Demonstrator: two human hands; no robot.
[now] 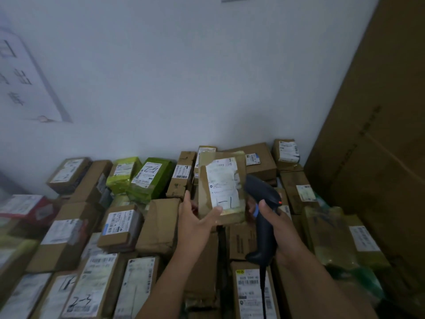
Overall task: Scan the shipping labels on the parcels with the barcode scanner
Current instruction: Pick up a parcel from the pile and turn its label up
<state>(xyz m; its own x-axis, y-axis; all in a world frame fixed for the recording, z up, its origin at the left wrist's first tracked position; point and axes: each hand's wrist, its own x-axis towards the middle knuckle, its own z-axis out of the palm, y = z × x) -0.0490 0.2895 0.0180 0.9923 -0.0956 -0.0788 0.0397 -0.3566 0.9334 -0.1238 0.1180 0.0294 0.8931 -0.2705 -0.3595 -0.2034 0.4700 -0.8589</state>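
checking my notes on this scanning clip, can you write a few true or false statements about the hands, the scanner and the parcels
1. The left hand holds a brown parcel up above the pile. True.
2. The right hand is empty. False: it grips the black barcode scanner, whose head is beside the held parcel.
3. The label on the held parcel faces the camera and has "1-1" handwritten on it. True.
4. The green parcels lie to the right of the held parcel. False: they lie to its left, at the back by the wall.
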